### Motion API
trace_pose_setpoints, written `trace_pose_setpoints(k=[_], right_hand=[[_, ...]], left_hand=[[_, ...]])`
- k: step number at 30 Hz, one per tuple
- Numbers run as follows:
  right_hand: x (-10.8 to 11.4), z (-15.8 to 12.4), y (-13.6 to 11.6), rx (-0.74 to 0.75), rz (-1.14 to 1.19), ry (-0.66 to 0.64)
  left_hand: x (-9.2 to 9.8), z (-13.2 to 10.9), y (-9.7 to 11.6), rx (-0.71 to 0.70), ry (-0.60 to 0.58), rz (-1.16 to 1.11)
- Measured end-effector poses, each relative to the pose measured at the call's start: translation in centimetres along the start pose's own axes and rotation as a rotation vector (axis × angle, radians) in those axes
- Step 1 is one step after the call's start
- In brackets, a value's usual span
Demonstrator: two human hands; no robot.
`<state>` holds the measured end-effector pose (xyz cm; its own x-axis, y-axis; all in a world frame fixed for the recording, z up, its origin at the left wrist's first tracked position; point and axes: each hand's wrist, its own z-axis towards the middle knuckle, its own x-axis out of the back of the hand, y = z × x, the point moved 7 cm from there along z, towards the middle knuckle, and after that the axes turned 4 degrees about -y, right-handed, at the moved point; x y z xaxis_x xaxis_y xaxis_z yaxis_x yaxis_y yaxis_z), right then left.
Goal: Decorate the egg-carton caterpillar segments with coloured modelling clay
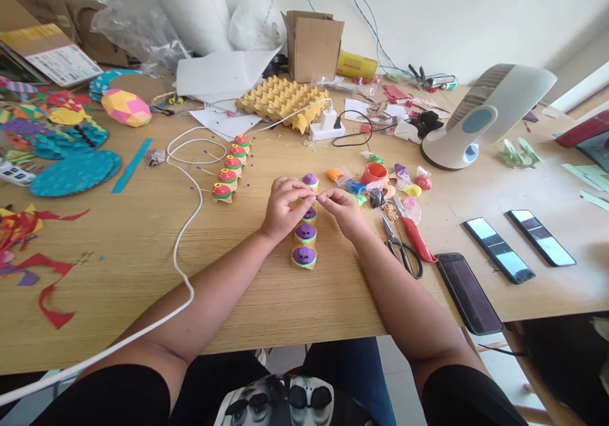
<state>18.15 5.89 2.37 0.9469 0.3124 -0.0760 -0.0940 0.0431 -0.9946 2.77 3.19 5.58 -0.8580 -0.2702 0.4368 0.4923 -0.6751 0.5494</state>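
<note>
A row of egg-carton cups capped with purple clay (304, 243) runs away from me on the wooden table (143, 248). My left hand (282, 205) is curled beside the far cup (310, 180), fingertips pinched. My right hand (345, 211) meets it from the right, also pinched; between the two sets of fingertips is something thin and small that I cannot make out. A second row of cups topped with red and green clay (230, 168) lies to the left.
Red-handled scissors (408, 238) lie right of my right hand, near clay lumps in wrappers (375, 179). Three phones (495, 250) and a desk fan (480, 115) sit further right. A white cable (188, 223) crosses the left. Paper crafts (71, 141), yellow egg tray (280, 99) and cardboard box (311, 45) stand behind.
</note>
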Motion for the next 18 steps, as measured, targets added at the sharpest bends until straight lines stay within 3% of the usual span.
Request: trace_pose_setpoints(k=[8,18], right_hand=[[0.2,-0.2,-0.1,0.006,-0.02,0.016],[0.2,-0.1,0.0,-0.008,-0.101,0.053]], left_hand=[[0.8,-0.2,-0.9,0.121,0.081,0.048],[1.1,-0.2,-1.3,0.154,0.128,0.04]])
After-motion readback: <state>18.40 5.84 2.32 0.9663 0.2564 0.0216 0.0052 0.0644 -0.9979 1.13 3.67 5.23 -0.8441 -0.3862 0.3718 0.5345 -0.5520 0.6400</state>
